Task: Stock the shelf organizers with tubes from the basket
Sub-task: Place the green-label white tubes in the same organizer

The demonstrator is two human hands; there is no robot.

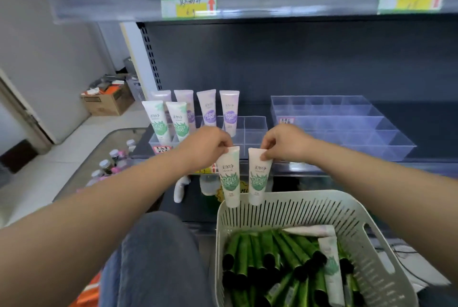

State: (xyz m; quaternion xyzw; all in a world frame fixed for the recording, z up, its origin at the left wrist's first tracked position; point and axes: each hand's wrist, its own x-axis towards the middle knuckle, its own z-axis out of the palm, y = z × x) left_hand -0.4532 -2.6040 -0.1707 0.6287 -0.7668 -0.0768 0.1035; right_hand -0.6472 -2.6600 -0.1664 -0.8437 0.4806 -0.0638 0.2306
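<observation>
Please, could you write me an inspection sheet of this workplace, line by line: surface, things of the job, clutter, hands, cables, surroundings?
surface: dark shelf, bare right of the organizers.
job's things: left organizer holds two green-white tubes in front, four purple tubes behind; right organizer empty; basket holds many green tubes with black caps, few white ones.
clutter: bottles low at the left.
grippers: left hand pinches a white tube by its flat end; right hand pinches a second white tube likewise.
cables: thin dark line right of the basket, perhaps a cable.
surroundings: open cardboard box on the floor, left; price labels on the shelf above.
</observation>
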